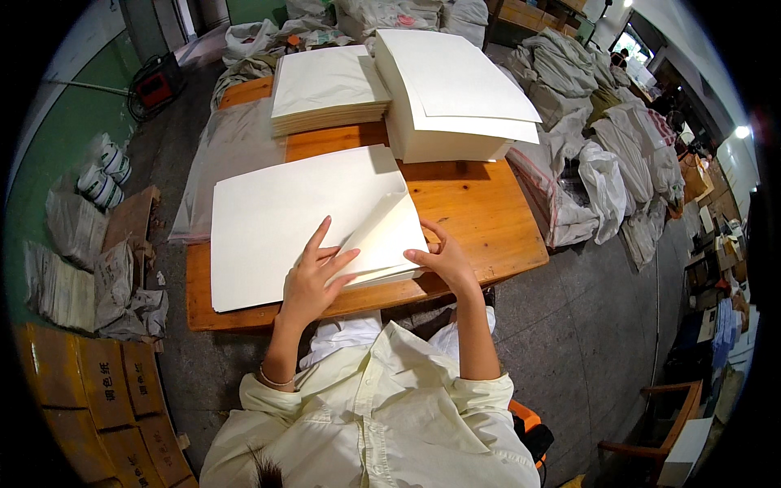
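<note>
A low stack of large white paper sheets lies on the near part of the wooden table. Its top sheet bends up in a curl toward the right, between my hands. My left hand rests on the paper near the front edge, fingers spread apart and gripping nothing. At the stack's right front corner, my right hand holds the sheets' edge, its thumb on top and its other fingers around the side. How many sheets it grips cannot be made out.
On the wooden table stand a tall white paper stack and a lower wrapped stack. Clear plastic film lies at the left. Cartons fill the lower left; bulky sacks lie right of the table. A wooden chair stands lower right.
</note>
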A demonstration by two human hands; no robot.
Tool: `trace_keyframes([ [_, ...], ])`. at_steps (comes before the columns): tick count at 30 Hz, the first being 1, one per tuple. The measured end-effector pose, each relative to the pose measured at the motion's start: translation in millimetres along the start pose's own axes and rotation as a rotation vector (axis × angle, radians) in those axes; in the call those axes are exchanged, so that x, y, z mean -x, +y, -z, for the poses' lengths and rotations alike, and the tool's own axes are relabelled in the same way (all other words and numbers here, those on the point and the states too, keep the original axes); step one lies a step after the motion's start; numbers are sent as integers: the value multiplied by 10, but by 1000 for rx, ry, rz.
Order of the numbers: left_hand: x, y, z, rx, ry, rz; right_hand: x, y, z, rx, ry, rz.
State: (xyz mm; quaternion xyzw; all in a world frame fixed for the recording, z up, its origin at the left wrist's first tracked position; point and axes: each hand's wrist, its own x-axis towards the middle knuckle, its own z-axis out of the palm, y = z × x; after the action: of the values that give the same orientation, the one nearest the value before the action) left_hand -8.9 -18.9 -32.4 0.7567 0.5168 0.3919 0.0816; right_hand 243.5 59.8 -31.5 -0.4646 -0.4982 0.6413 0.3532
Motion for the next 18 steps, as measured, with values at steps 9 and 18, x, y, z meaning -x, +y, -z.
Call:
trace_keyframes([
  [9, 10, -31, -34, -46, 45, -3, 11, 13, 108, -140, -139, -7],
  [18, -20, 64, 43, -16, 6, -5, -16, -13, -9, -20, -10, -4],
])
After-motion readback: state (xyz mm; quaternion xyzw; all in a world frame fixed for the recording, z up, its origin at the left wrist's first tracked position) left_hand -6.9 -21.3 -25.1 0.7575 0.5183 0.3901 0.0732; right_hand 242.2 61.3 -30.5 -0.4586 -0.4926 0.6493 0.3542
